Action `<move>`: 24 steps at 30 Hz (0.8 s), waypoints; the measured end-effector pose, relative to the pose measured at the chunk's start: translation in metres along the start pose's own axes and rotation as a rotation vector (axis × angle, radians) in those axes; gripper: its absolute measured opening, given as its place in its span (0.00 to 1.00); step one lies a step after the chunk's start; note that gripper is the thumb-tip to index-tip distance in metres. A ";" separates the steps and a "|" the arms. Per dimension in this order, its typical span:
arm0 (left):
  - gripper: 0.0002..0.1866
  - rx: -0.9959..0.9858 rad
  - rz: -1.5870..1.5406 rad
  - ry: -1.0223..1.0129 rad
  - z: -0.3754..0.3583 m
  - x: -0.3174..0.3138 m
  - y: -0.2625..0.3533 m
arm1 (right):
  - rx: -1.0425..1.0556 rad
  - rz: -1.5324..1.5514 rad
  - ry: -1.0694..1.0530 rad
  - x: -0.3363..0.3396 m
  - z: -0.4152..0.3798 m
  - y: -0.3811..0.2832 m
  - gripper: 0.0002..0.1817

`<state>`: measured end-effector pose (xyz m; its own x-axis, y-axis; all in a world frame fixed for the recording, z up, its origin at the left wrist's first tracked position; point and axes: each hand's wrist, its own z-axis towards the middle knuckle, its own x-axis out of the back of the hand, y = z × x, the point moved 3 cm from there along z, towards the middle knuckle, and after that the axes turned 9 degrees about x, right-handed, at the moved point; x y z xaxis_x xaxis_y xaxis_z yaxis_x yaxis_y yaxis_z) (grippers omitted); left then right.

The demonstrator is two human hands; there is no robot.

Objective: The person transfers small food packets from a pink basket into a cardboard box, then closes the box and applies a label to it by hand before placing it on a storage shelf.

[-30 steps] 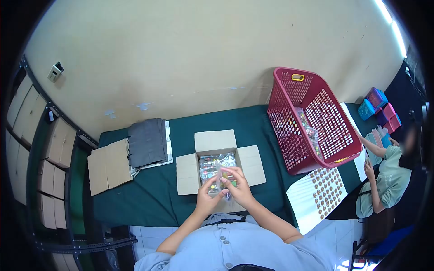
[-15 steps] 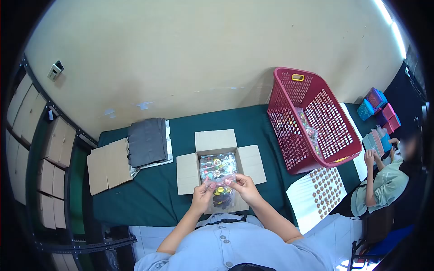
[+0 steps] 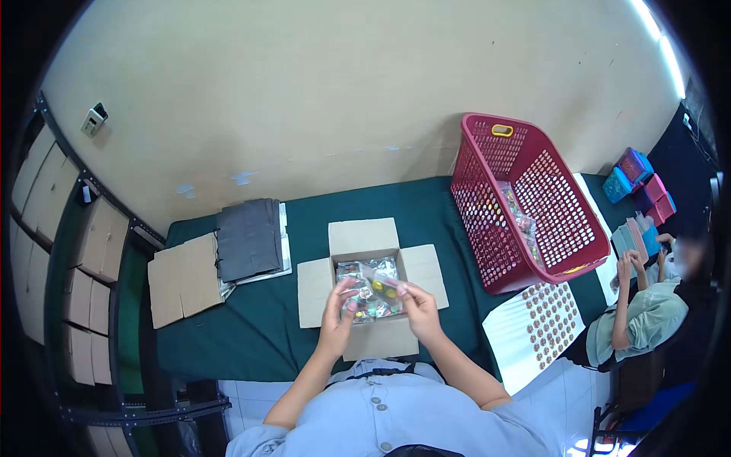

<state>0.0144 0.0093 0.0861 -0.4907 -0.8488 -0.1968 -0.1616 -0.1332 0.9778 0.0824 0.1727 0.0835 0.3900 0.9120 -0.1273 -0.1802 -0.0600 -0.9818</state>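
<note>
An open cardboard box [image 3: 422,276] with its flaps folded out stands in front of me and holds clear plastic packets [image 3: 373,306] of small colourful items. Above it, my right hand [image 3: 418,306] pinches the edge of a clear packet [image 3: 388,288] with yellow pieces showing inside. My left hand [image 3: 337,311] is over the left side of the box, thumb and fingers apart, beside the packet. Whether its fingertips touch the plastic is hard to tell.
A red basket [image 3: 499,228] with packets inside stands at right. Near it lies a white sheet [image 3: 506,343] of round stickers. Dark folders [image 3: 249,240] and flat cardboard [image 3: 183,282] lie left. A person [image 3: 647,316] sits at far right, near plastic containers [image 3: 618,184].
The packet between my hands has been raised from hanging over the box's near flap to lying more level over the opening. My hands have spread slightly apart, and my left fingers have opened.
</note>
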 end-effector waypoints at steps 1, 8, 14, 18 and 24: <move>0.31 -0.026 0.058 -0.082 0.000 -0.003 -0.005 | 0.114 -0.108 -0.050 -0.007 -0.002 -0.006 0.17; 0.26 -0.029 0.209 -0.015 -0.010 -0.016 -0.010 | 0.353 -0.520 0.075 -0.029 -0.005 -0.012 0.16; 0.16 -0.081 0.253 0.066 -0.007 -0.006 -0.011 | -0.186 0.100 -0.062 -0.022 0.000 0.017 0.12; 0.18 -0.025 0.323 -0.044 -0.006 0.002 -0.020 | -0.243 0.233 -0.116 -0.017 0.001 0.012 0.11; 0.20 0.098 0.040 -0.185 -0.001 0.002 -0.040 | -0.356 0.261 -0.135 -0.005 0.003 0.023 0.15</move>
<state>0.0206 0.0121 0.0465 -0.6456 -0.7430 -0.1762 -0.2168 -0.0429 0.9753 0.0739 0.1678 0.0619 0.2478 0.8909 -0.3806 0.0741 -0.4091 -0.9095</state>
